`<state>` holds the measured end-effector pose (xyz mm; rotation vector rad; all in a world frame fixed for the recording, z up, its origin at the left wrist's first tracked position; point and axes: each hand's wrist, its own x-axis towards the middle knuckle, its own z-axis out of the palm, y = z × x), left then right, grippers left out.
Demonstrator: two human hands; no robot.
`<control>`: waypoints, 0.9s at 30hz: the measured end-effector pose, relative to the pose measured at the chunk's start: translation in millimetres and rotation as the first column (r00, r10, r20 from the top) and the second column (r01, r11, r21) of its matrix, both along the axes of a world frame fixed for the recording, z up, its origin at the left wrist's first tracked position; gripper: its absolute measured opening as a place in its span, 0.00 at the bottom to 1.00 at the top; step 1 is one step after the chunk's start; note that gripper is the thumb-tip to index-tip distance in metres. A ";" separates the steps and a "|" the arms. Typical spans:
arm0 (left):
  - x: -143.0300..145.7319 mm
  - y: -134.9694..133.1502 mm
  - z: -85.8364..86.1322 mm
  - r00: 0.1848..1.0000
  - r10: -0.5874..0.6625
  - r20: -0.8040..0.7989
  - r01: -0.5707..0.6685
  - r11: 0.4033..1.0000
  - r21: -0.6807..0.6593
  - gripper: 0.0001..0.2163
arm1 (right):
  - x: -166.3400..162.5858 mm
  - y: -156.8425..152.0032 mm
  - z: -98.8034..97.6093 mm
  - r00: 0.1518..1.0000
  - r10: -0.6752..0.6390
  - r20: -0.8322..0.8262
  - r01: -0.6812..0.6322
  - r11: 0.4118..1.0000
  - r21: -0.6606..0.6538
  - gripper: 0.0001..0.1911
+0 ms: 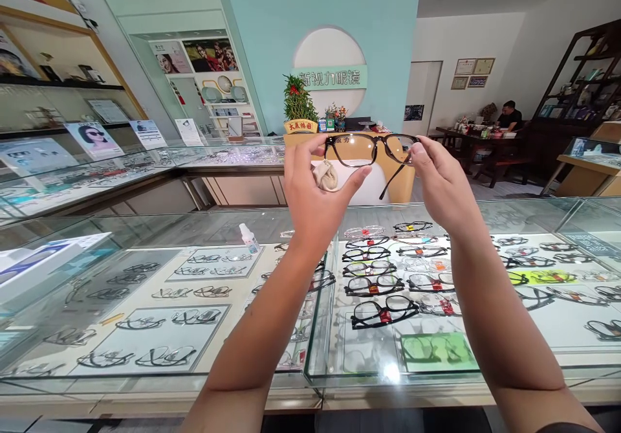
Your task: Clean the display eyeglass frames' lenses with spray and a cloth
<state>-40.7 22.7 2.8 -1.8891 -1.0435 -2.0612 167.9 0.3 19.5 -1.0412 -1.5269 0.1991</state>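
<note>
A pair of dark-framed eyeglasses (381,138) is held up in front of me, above the glass counter. My left hand (315,190) grips the frame at its left end, with the thumb under the left lens. A crumpled beige cloth (326,175) is tucked in that same palm. With thumb and fingers, my right hand (444,177) pinches the frame at its right end. One temple arm hangs down below the right lens.
Under the glass counter (320,384) lie rows of eyeglasses (383,310). A small white spray bottle (249,239) stands on the counter at left, near a white box (48,261). Farther back are a reception desk (402,184), a plant (298,99) and a seated person (509,117).
</note>
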 end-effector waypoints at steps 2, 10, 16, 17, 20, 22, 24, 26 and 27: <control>0.3 -1.8 -0.2 1.000 0.029 -0.008 -0.029 1.000 0.009 0.32 | 1.5 2.5 -1.0 1.000 0.003 -0.021 -0.003 1.000 -0.015 0.28; -9.9 9.6 1.9 0.999 -0.001 -0.052 0.006 0.995 0.099 0.35 | 2.2 4.4 -0.9 0.998 0.036 -0.059 -0.033 0.998 0.051 0.28; -20.2 28.3 0.7 0.995 -0.092 -0.032 0.094 0.993 0.070 0.38 | -8.4 -0.6 -0.4 0.994 0.009 -0.105 0.010 0.985 0.174 0.23; -20.7 30.1 0.0 0.994 -0.104 -0.033 0.105 0.993 0.057 0.39 | -8.9 -0.3 -1.0 0.993 0.005 -0.119 0.017 0.983 0.181 0.23; -21.0 32.6 -1.7 0.992 -0.121 -0.042 0.122 0.992 0.027 0.39 | -8.2 1.1 -3.2 0.989 -0.026 -0.147 0.056 0.978 0.201 0.22; -21.1 33.4 -2.5 0.991 -0.123 -0.048 0.124 0.992 0.014 0.40 | -7.1 1.6 -4.7 0.988 -0.038 -0.151 0.073 0.970 0.231 0.22; -21.5 34.5 -3.5 0.989 -0.137 -0.057 0.138 0.990 0.014 0.40 | -6.3 1.9 -5.8 0.988 -0.031 -0.151 0.070 0.962 0.265 0.22; -21.9 36.1 -4.8 0.985 -0.159 -0.069 0.162 0.986 0.031 0.40 | -6.2 2.8 -6.2 0.986 -0.006 -0.167 0.055 0.954 0.294 0.21; -22.0 36.9 -5.7 0.982 -0.172 -0.076 0.176 0.983 0.046 0.40 | -6.3 3.7 -6.2 0.983 0.007 -0.184 0.050 0.950 0.308 0.19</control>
